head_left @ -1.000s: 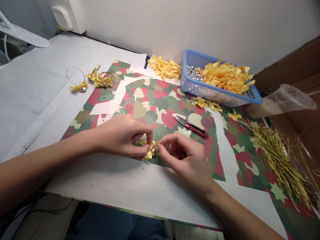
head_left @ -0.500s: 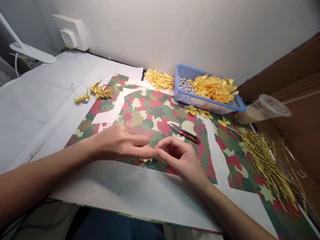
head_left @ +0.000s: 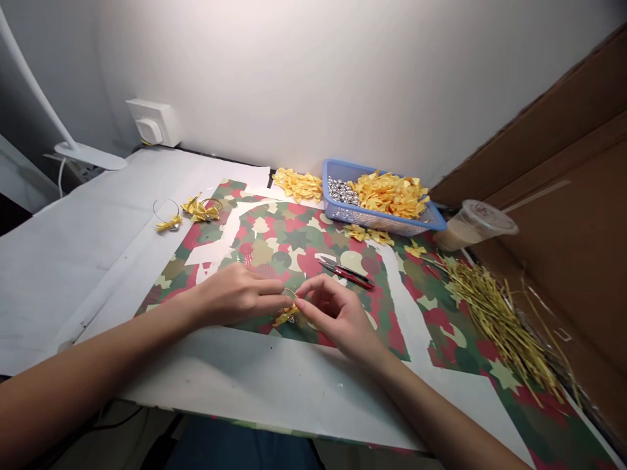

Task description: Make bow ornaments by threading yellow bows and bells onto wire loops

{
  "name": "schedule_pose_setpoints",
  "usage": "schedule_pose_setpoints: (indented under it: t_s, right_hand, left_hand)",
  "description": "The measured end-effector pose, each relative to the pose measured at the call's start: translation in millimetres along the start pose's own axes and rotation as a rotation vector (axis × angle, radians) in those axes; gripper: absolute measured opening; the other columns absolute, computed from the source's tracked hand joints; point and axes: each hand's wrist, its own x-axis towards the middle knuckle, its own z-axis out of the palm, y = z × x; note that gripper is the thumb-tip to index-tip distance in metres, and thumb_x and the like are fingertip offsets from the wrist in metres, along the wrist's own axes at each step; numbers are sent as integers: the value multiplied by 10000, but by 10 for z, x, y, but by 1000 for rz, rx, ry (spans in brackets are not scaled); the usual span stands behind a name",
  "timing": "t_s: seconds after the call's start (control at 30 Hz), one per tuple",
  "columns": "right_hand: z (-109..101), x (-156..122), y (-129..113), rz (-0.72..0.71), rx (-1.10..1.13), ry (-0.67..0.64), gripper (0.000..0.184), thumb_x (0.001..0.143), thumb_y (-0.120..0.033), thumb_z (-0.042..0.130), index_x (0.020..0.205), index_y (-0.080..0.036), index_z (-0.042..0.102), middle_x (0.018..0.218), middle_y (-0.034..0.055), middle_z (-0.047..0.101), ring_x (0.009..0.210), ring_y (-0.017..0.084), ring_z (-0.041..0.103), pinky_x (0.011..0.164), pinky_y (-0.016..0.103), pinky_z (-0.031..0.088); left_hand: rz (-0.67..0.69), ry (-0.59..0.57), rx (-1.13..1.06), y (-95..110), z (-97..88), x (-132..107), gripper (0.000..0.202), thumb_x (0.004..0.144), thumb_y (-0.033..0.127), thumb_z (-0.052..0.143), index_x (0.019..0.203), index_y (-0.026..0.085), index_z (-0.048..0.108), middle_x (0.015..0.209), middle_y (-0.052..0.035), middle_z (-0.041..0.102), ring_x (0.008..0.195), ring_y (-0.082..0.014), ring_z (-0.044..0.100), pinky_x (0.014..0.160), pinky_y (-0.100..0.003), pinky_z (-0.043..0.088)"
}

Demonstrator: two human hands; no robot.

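My left hand (head_left: pixel 235 297) and my right hand (head_left: pixel 336 316) meet fingertip to fingertip over the patterned paper (head_left: pixel 294 245). Between them they pinch a thin wire loop with a small yellow ribbon bow (head_left: pixel 287 316) and a silver bell hanging under it. Both hands have their fingers closed in a pinch. The bow lies just above the paper, partly hidden by my left fingers.
Red snips (head_left: pixel 345 271) lie just beyond my hands. A blue basket (head_left: pixel 382 222) at the back holds yellow bows and silver bells, with more bows (head_left: pixel 298 185) beside it. Finished loops (head_left: pixel 189 210) lie at the left. Gold wire ties (head_left: pixel 494 313) and a lidded cup (head_left: pixel 473 225) are at the right.
The view has tilted up and pulled back. My hands closed together on the bow and stay pinched on it and its wire loop.
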Motion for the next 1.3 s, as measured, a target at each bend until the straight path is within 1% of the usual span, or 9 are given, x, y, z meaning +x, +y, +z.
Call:
schedule_pose_setpoints:
  t_s: [0.2,0.3,0.37,0.47,0.53,0.73,0.9,1.1,1.3]
  right_hand:
    - [-4,-49,-28,-256,-290,28,34,805,-197,562,784,-195,587,744,7,570,498,86,434,448,217,347]
    - [-26,-49,22,-402,-392,-14,106,791,-127,533,850,-196,589,825,31,610,505,89,471,453,217,381]
    - [-41,-43,61,-479,-461,-25,146,791,-105,529,883,-197,596,871,48,633,574,113,542,485,222,420]
    - [-54,-30,94,-559,-533,-6,133,805,-102,547,873,-199,609,885,59,657,719,155,623,586,241,488]
    - [-56,-26,93,-609,-556,9,113,816,-105,555,852,-196,613,868,61,666,740,158,633,624,249,507]
    - [-68,-31,52,-722,-627,37,83,830,-110,567,812,-176,614,817,75,677,690,154,624,588,251,513]
    - [-94,-23,50,-804,-644,20,101,833,-90,553,828,-172,614,792,73,690,662,151,626,561,250,517]
    - [-95,-33,59,-807,-643,-1,108,834,-81,551,824,-166,617,798,72,709,649,151,626,561,261,517]
    - [-66,-33,56,-795,-626,-3,131,853,-101,542,877,-182,642,793,56,720,641,154,598,570,275,495]
  left_hand:
    - [-48,-9,-11,28,36,-15,208,914,170,439,802,216,608,545,74,431,399,-86,303,364,-246,256]
    - [-63,-17,-21,33,41,-17,194,898,158,453,802,218,611,542,77,440,405,-88,317,361,-243,261]
    - [-72,-17,-23,36,39,-15,203,893,150,449,794,217,613,534,77,447,399,-89,322,358,-245,261]
    - [-80,-31,-38,41,37,-14,216,895,151,442,780,214,613,534,74,462,391,-84,336,362,-239,267]
    - [-78,-39,-57,45,35,-16,220,894,149,442,772,211,615,533,72,470,393,-84,346,364,-240,267]
    - [-65,-18,-70,51,19,-24,211,889,144,459,759,213,611,527,73,466,394,-93,337,365,-257,253]
    - [-77,-43,-108,77,-2,-14,219,884,122,453,747,211,599,531,74,445,402,-93,324,373,-258,259]
    - [-81,-37,-127,101,-12,4,256,878,97,430,712,204,593,522,69,443,397,-95,312,368,-262,261]
    - [-108,-30,-125,116,-11,17,264,897,167,447,655,194,546,525,71,452,394,-73,332,379,-245,266]
